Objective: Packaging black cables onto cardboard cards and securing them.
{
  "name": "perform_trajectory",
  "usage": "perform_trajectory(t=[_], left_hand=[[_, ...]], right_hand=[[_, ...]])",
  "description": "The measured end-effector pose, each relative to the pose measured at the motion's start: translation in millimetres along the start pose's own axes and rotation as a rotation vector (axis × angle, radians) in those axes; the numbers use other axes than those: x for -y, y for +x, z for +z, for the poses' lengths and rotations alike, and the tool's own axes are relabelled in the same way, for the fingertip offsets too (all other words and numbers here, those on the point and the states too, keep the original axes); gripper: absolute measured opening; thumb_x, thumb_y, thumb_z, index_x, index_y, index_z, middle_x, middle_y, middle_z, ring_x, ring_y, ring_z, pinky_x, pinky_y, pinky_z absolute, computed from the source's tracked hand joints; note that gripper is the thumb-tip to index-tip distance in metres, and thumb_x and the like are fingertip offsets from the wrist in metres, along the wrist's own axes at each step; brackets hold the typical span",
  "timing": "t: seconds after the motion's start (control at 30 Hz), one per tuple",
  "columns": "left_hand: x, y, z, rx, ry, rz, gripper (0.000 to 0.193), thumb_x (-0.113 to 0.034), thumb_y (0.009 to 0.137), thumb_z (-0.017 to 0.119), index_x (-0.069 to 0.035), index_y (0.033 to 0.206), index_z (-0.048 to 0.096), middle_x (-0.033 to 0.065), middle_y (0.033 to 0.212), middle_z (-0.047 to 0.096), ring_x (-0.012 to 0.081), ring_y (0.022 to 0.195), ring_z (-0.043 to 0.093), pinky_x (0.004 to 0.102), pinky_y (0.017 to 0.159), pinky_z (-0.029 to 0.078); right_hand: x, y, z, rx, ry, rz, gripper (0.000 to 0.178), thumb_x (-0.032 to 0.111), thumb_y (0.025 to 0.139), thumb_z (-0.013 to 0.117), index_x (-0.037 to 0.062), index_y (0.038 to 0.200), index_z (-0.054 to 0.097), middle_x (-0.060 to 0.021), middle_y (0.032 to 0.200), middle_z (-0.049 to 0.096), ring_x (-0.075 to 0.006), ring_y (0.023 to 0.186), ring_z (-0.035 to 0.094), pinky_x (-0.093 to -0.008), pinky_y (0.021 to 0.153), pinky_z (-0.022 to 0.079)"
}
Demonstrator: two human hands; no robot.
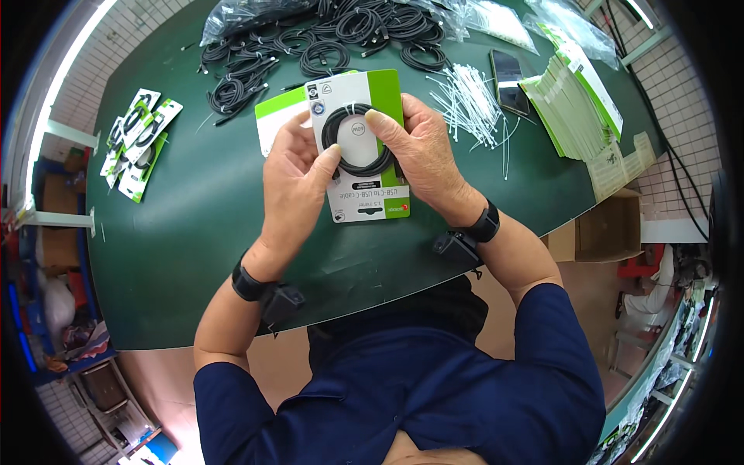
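Note:
Above the table, both my hands hold an upside-down white-and-green packaging card [394,89] with a coiled black cable [363,168] lying on its front. My left hand [297,174] grips the card's left edge, its thumb pressed on the coil. On the other side my right hand [425,151] pinches the right edge, thumb on the top right of the coil. A white tie shows at the top of the coil. Behind the left fingers another white-and-green card [267,116] is partly hidden; whether it rests on the table, I cannot tell.
Coiled black cables [356,27] spread along the far side. White cable ties [469,105] lie right of centre, beside a phone [508,77]. A stack of cards [570,105] stands at the right. Several carded cables [139,143] lie left. Below the right edge sits a cardboard box [608,229].

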State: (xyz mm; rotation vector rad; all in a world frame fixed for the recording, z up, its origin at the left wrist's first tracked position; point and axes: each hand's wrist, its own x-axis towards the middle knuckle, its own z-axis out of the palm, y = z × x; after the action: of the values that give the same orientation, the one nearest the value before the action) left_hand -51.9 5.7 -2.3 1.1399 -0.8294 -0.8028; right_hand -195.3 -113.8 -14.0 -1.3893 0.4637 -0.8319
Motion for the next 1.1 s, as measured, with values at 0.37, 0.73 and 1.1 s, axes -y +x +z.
perform_trajectory(t=[0.37, 0.73, 1.1], left_hand=[[-13.8, -12.0, 25.0, 0.114, 1.141, 0.831, 0.035, -0.008, 0.068, 0.084, -0.004, 0.1, 0.071, 0.0077, 0.106, 0.064, 0.03, 0.11, 0.058, 0.0444, 0.095, 0.043], [-0.7, -1.1, 14.2, 0.204, 1.017, 0.92, 0.031, -0.007, 0.067, 0.083, -0.005, 0.095, 0.071, 0.0036, 0.092, 0.064, 0.0265, 0.101, 0.061, 0.0441, 0.093, 0.045], [-24.4, -4.7, -7.0, -0.068, 0.647, 0.636, 0.047, -0.006, 0.084, 0.08, -0.001, 0.128, 0.062, 0.008, 0.109, 0.064, 0.0231, 0.1, 0.063, 0.0361, 0.084, 0.055]], right_hand=[[-0.9, -0.6, 5.1, -0.102, 0.06, -0.119, 0.024, 0.022, 0.106, 0.061, 0.0003, 0.117, 0.062, -0.0054, 0.104, 0.071, -0.0076, 0.09, 0.065, -0.0246, 0.077, 0.057], [0.8, -9.4, 10.6, -0.075, -0.006, -0.143, 0.03, 0.026, 0.109, 0.055, 0.0007, 0.125, 0.059, -0.0066, 0.11, 0.071, -0.0084, 0.095, 0.066, -0.0259, 0.083, 0.056], [13.7, -3.0, 5.7, -0.078, 0.094, -0.129, 0.029, 0.025, 0.11, 0.055, 0.0006, 0.125, 0.059, -0.0062, 0.111, 0.071, -0.0079, 0.097, 0.065, -0.0263, 0.084, 0.056]])
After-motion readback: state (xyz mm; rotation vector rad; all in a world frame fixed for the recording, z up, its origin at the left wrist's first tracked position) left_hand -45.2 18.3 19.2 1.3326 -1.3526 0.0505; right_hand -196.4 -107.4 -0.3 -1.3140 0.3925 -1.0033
